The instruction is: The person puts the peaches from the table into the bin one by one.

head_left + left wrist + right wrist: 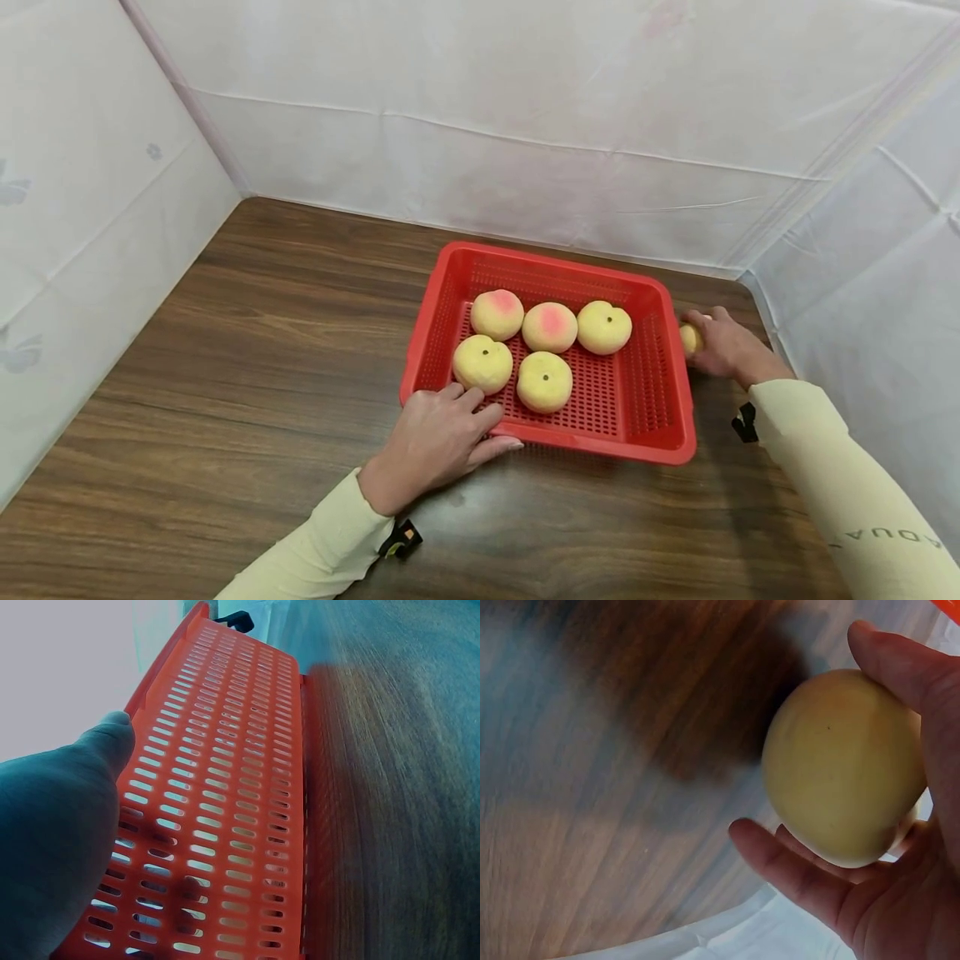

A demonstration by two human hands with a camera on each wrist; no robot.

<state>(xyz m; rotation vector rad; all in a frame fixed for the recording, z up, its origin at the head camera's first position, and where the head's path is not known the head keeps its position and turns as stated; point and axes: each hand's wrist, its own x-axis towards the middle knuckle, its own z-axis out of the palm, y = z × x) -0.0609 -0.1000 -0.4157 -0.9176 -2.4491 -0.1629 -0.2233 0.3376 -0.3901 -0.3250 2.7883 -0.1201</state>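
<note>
While the left hand (435,442) rests on the near rim of the red basket (652,450), lower centre of the head view, its fingers curl over the edge w/ fingertips inside and thumb along the outer wall, so it grips the rim. In the left wrist view the thumb (105,742) lies against the slotted orange-red wall (225,787).

Right hand (723,342), centre right of the head view, is just outside the basket's right wall, fingers wrapped round a yellow peach (690,338). Right wrist view: peach (844,765) cupped betw. thumb and fingers (780,859), above the wood table (630,750).

Five more peaches sit inside the basket: three in the back row (497,314) (550,327) (603,327), two in front (482,363) (544,382), packed toward the left half. Two in the back row show pink blush. Basket stands on the brown table (262,350), mid-right of frame, white sheeting (525,125) behind and at both sides.
</note>
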